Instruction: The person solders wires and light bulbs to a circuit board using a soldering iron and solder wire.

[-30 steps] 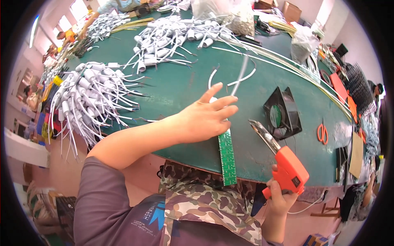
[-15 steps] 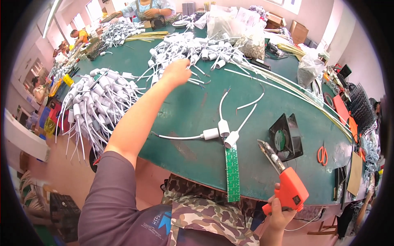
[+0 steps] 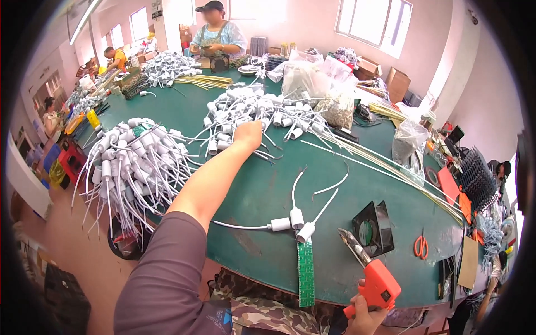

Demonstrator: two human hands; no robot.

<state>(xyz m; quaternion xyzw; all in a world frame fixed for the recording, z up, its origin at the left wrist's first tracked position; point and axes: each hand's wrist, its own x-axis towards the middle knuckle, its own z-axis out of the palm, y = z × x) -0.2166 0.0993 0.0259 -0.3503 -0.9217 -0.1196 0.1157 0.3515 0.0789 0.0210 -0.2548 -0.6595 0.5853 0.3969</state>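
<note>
My left arm stretches forward across the green table. My left hand [image 3: 248, 135] is at the near edge of a heap of white cylindrical lamp holders with wires [image 3: 237, 106]. Its fingers look curled, but what they grip is hidden. Low on the right, my right hand [image 3: 365, 317] is closed round the handle of an orange soldering gun [image 3: 382, 283], whose metal tip points up and left. Left of that tip, a green circuit board strip [image 3: 306, 276] lies over the table's front edge. Two white lamp holders [image 3: 280, 224] and a third [image 3: 306, 231] lie around its far end.
A larger lamp-holder heap [image 3: 131, 162] hangs over the table's left edge. A black fan [image 3: 373, 228] stands near the soldering gun, with orange scissors [image 3: 421, 247] to its right. Long pale tubes [image 3: 385, 162] run across the right side. A person [image 3: 218, 39] stands across the table.
The view has tilted up, so the table and hands sit lower in the picture. My left hand stays at the heap's near edge; the right still holds the soldering gun.
</note>
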